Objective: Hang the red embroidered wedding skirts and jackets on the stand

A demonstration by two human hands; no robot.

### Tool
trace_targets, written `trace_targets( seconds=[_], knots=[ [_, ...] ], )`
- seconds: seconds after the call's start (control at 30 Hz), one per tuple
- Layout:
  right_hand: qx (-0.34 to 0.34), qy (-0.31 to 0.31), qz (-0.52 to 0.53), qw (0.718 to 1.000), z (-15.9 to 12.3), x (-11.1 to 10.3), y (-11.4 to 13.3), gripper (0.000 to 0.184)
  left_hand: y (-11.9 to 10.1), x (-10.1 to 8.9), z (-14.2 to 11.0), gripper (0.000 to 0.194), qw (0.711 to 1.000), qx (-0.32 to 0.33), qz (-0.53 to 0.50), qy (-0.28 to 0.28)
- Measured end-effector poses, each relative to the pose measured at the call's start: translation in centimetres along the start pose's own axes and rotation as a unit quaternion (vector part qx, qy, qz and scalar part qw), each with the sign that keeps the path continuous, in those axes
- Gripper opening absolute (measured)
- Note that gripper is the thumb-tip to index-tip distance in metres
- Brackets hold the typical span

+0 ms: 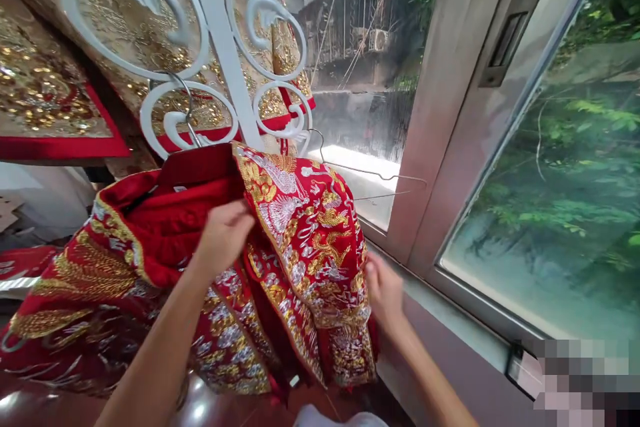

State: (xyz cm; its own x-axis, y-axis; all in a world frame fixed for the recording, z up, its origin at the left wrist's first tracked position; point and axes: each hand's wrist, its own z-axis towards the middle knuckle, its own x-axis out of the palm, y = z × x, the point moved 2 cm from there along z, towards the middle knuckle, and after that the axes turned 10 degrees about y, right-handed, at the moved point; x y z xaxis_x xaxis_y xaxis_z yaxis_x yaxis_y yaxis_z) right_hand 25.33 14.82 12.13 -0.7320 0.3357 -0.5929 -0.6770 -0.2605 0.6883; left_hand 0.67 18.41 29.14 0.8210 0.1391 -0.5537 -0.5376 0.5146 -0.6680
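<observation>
A red jacket [325, 233], thickly embroidered in gold and silver, hangs in front of me from a white scrollwork rack. A metal hanger hook [189, 103] rises above its collar area. My left hand [225, 237] is closed on the jacket's front edge near the neck, its fingertips partly hidden by the cloth. At the outer side of the sleeve, my right hand [385, 287] has its fingers curled against the embroidered fabric, slightly blurred. To the left spreads another red embroidered garment part [85, 280] with gold feather patterns, overlapping the jacket.
White metal scrollwork [227, 47] stands close above the jacket. Behind it hang gold-sequined garments [45, 80] with red hems. A bare wire hanger [380, 173] sticks out toward the window frame [425, 147]. The sill [460, 320] runs along the right.
</observation>
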Motion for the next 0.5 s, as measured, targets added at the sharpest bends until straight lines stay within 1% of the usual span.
trace_targets(
  seconds=[0.03,0.07,0.1,0.13,0.17,0.2,0.23,0.27,0.3,0.37,0.4,0.43,0.47,0.5],
  knots=[
    [0.009,-0.061,0.019,0.998,1.7,-0.8,-1.5,0.04,-0.3,-0.4,-0.4,0.041,0.997,-0.016,-0.074,-0.009],
    [-0.002,-0.071,0.034,0.997,3.4,-1.3,-2.8,0.04,-0.7,-0.6,-0.5,0.045,0.992,-0.03,-0.12,-0.011],
    [-0.013,-0.058,0.048,0.997,5.0,-1.5,-3.8,0.043,-1.3,-0.6,-0.4,0.047,0.99,-0.043,-0.133,-0.01],
    [-0.02,-0.024,0.078,0.996,6.4,-1.5,-4.4,0.047,-1.8,-0.6,-0.2,0.047,0.992,-0.056,-0.112,-0.005],
    [-0.026,0.021,0.114,0.993,7.5,-1.3,-4.8,0.047,-2.3,-0.4,0.2,0.045,0.995,-0.065,-0.076,0.007],
    [-0.028,0.061,0.143,0.987,8.2,-1.1,-5.0,0.045,-2.6,-0.3,0.6,0.042,0.997,-0.067,-0.043,0.017],
    [-0.026,0.087,0.167,0.982,8.4,-1.1,-5.0,0.041,-2.8,-0.4,1.0,0.039,0.997,-0.063,-0.033,0.022],
    [-0.02,0.089,0.181,0.979,8.3,-1.2,-5.0,0.039,-2.7,-0.5,1.4,0.036,0.997,-0.051,-0.045,0.023],
    [-0.01,0.064,0.183,0.981,7.8,-1.5,-5.1,0.038,-2.4,-0.8,1.6,0.035,0.997,-0.036,-0.069,0.022],
    [0.017,-0.036,0.161,0.986,6.2,-2.4,-5.3,0.038,-1.2,-1.4,1.8,0.041,0.993,-0.02,-0.117,0.024],
    [0.028,-0.077,0.145,0.986,5.3,-2.7,-5.5,0.038,-0.4,-1.6,1.7,0.046,0.991,-0.028,-0.13,0.028],
    [0.032,-0.092,0.131,0.987,4.5,-2.8,-5.6,0.037,0.4,-1.7,1.6,0.051,0.99,-0.044,-0.131,0.04],
    [0.029,-0.079,0.118,0.989,3.9,-2.6,-5.6,0.036,1.0,-1.7,1.4,0.055,0.989,-0.061,-0.12,0.057],
    [0.021,-0.053,0.106,0.993,3.4,-2.3,-5.4,0.034,1.4,-1.7,1.2,0.057,0.99,-0.071,-0.101,0.071]
  ],
)
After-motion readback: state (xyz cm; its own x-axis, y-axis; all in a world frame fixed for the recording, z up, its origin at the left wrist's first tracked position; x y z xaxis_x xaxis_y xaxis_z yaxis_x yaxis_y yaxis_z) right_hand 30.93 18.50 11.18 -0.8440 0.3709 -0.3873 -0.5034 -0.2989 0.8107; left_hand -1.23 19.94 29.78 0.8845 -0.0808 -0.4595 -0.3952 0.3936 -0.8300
